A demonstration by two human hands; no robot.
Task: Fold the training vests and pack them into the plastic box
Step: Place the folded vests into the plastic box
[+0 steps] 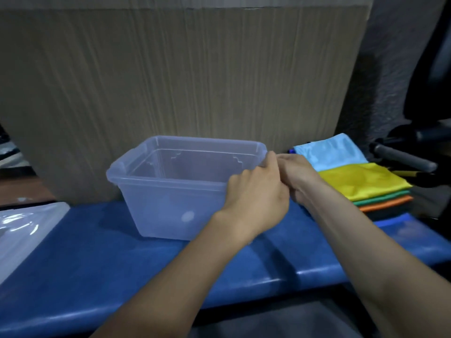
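Box: clear plastic box (170, 189) is sitting empty; your left hand (253, 198) is gripping its right rim.
Right hand (296, 172): grip is staying hidden; can't tell.
Vests: coloured stack (361, 181) is waiting unpacked.

No legible text, label, brand, number or sign found on any surface in view.

The plastic box (170, 186) stands on the bench (97, 259), left of the stacked vests (361, 181).

Plastic box (170, 191) open-topped, reachable from above; cardboard wall (183, 74) blocks behind; vest stack (361, 181) crowds right
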